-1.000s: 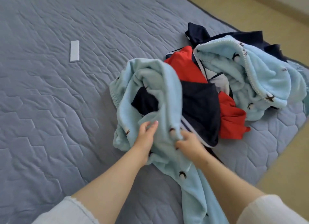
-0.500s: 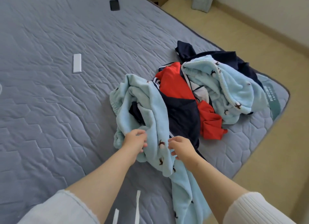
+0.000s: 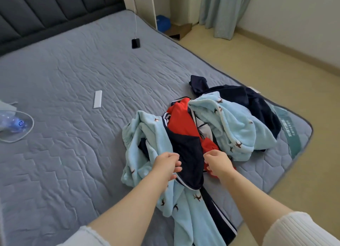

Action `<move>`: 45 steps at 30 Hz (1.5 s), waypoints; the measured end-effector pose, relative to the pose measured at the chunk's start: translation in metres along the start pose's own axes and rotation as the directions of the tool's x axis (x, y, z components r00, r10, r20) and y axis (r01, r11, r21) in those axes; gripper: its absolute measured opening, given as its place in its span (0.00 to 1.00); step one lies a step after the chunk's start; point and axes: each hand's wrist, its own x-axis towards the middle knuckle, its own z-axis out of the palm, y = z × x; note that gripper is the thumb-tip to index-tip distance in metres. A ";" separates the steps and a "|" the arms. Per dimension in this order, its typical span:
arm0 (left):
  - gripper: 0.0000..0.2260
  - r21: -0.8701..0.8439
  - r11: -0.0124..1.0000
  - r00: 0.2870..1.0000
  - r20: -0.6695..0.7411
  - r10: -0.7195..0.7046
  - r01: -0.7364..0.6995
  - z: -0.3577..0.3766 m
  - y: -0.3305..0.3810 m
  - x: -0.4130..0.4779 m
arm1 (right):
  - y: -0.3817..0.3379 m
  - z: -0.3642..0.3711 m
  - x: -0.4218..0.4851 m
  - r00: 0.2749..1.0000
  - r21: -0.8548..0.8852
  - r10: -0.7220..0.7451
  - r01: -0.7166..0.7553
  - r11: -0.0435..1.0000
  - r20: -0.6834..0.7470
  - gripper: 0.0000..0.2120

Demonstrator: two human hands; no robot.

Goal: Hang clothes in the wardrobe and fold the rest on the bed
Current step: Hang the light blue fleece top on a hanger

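Between the left hand point(image 3: 166, 164) and the right hand point(image 3: 218, 164) lay a navy garment with a white-striped hem point(image 3: 187, 153), tangled with a light blue bird-print fleece garment point(image 3: 147, 135) and a red cloth top point(image 3: 181, 120). Both hands' fingers were curled at the heap; whether either pinched cloth I could not tell. It seemed best to free one piece at a time, lifting by the hem (fleece clings). Left of the hands stretched the grey quilted bed point(image 3: 73, 80). Beyond them lay a slim white remote point(image 3: 97, 99) and a black phone on its cable point(image 3: 135, 43), and to the right was beige floor point(image 3: 257, 61).
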 end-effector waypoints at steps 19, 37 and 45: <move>0.06 -0.101 0.975 0.975 -0.081 -0.208 0.200 0.142 0.035 0.117 | 0.014 -0.099 0.174 0.988 -0.416 -0.142 0.102 0.903 -0.064 0.34; 0.07 -0.196 0.977 0.991 -0.077 -0.106 0.089 0.109 0.033 0.096 | -0.042 -0.046 0.112 0.982 -0.008 -0.181 0.182 0.983 0.045 0.06; 0.06 -0.368 0.900 0.972 -0.083 0.219 -0.235 0.016 0.094 0.008 | -0.161 -0.036 0.010 0.887 0.336 -0.442 0.379 0.862 0.133 0.06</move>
